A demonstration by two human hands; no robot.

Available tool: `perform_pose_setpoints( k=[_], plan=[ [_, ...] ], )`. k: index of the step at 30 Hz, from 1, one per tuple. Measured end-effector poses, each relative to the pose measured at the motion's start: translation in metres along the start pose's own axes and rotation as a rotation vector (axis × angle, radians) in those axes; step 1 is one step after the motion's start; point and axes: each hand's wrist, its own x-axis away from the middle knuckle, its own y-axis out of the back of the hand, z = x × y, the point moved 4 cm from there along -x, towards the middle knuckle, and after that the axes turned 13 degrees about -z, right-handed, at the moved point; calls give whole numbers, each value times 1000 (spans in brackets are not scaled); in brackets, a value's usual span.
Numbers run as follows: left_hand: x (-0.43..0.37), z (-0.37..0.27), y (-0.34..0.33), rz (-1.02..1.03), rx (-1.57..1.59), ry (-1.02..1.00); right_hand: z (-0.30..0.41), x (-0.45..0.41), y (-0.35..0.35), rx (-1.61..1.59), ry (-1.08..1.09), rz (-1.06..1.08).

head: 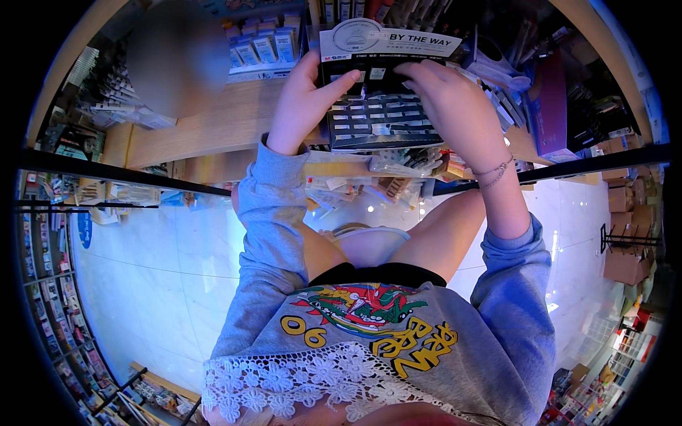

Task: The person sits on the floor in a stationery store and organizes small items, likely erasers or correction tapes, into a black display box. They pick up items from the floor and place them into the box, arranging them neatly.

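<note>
A black display box (383,142) with a white printed header card (421,43) stands at the front of a wooden shelf. Rows of small dark items with pale labels (373,116) fill its lower part. My left hand (309,96) is at the box's left side, thumb stretched over the upper compartment near a small pale-labelled piece (377,73). My right hand (450,101) reaches over the box's right side, fingers bent down into the dark upper part. Its fingertips are partly hidden, so whether it grips anything cannot be told.
Boxed goods in blue and white (264,48) stand left on the wooden shelf (213,117). A purple box (549,106) is at the right. Bagged goods (407,161) lie on a lower shelf. A black metal bar (597,166) runs along the shelf's front.
</note>
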Motion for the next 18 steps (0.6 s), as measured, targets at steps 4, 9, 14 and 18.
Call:
perform_pose_setpoints(
  k=[4,9,14,18],
  plan=[
    [1,4,1,-5,11,63,-4,-4,2,71,-9,27],
    [4,1,1,7,29,101,0,-10,13,37,145,-25],
    [4,1,3,6,37,83,8,-13,13,-40,170,-17],
    [4,2,4,5,48,86,9,-13,9,-45,194,-48]
  ],
)
